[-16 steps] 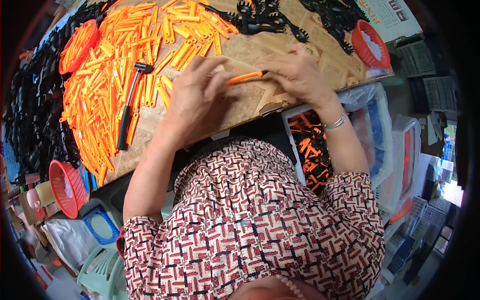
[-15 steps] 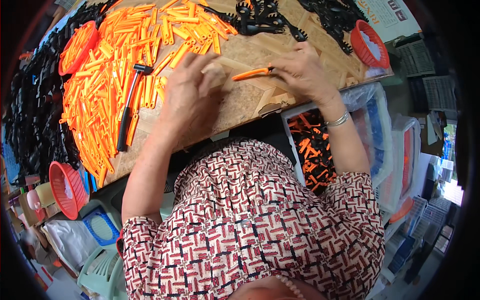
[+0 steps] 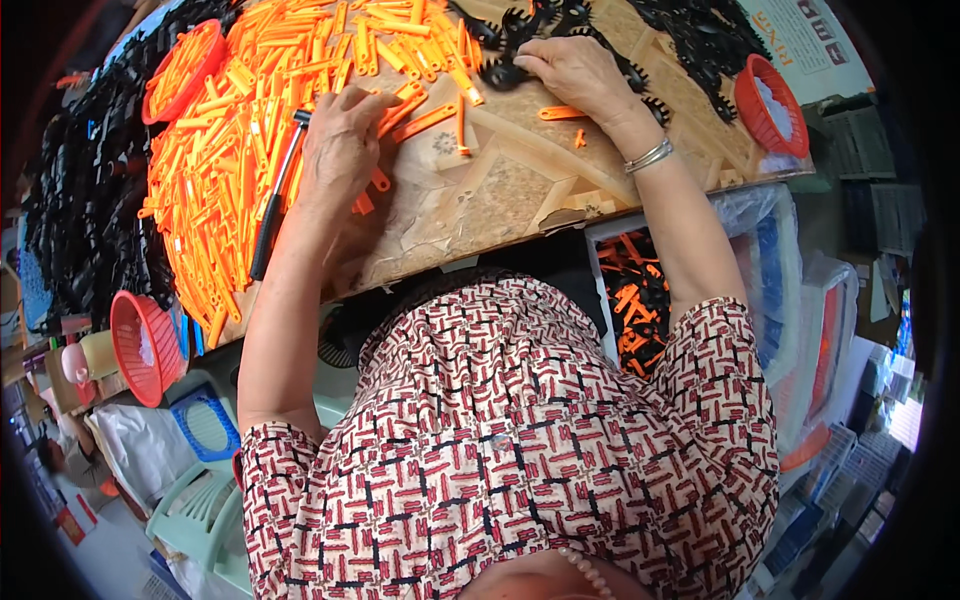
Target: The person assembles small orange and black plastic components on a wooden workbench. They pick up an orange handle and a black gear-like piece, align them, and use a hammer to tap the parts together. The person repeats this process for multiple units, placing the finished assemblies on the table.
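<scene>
My left hand (image 3: 343,145) is over the right edge of a heap of orange plastic handles (image 3: 215,190), fingers bent down among the strips; their tips are partly hidden. Beside that hand lies a small hammer (image 3: 271,210) with a black grip. At the far side of the table, my right hand (image 3: 585,82) reaches to a pile of black toothed plastic pieces (image 3: 508,38), thumb and fingers pressed together at one of them. What sits between those fingertips is too small to make out. One orange handle (image 3: 560,113) and a tiny orange piece (image 3: 580,138) lie by my right wrist.
Red baskets stand at the table's right corner (image 3: 770,105), on the far-left heap (image 3: 186,75) and off the left edge (image 3: 145,350). More black parts (image 3: 85,190) are heaped at far left. Below the front edge, a white crate (image 3: 610,330) contains orange-and-black items.
My right hand has moved away from me to the black pieces; the orange handle it held now appears to lie on the table. My left hand has shifted left onto the orange handles.
</scene>
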A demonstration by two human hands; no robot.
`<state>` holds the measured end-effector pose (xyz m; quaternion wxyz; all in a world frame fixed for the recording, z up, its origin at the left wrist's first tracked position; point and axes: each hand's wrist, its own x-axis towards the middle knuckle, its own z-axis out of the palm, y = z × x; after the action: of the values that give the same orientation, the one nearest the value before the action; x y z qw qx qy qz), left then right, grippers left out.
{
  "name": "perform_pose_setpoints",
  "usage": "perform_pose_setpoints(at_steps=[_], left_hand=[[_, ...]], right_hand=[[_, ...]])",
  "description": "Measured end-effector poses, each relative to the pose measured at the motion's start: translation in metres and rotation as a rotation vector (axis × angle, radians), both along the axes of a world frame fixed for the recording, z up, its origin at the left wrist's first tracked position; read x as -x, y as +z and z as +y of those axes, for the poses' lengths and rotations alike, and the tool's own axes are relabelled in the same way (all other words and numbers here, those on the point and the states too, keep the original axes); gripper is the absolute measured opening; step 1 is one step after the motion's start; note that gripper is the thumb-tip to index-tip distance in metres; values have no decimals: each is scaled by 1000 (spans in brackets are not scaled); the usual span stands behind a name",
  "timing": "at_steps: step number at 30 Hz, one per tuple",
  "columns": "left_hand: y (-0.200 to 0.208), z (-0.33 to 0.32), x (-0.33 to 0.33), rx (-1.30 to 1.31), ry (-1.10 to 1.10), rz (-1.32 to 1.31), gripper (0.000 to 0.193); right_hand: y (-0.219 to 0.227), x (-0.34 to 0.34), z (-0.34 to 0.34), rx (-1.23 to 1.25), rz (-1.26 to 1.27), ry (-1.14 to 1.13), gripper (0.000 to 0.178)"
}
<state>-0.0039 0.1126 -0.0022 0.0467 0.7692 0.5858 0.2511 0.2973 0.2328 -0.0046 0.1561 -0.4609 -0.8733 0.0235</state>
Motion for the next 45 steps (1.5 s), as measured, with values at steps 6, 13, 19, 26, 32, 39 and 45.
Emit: perform_pose_setpoints(at_steps=[6,13,19,26,32,39,45], left_hand=[[13,-6,-19,-152,-219,94,44],[16,8,-42,-264,-329,159,25],[27,-18,-36,247,-48,-661,21],[43,-38,-24,494,91,-955,28],[39,-46,-18,453,33,-921,24],[40,-51,-7,1,-158,-393,16],[47,-55,-1,-30,-267,-224,21]], right_hand=[[-5,18,5,-7,376,188,22],[-1,17,-16,539,1046,117,23],[1,25,-62,946,1472,-6,29],[8,48,-91,960,1458,162,25],[-2,54,-104,1123,1420,162,32],[6,56,-112,1271,1232,169,32],[13,50,-113,1451,1163,248,27]])
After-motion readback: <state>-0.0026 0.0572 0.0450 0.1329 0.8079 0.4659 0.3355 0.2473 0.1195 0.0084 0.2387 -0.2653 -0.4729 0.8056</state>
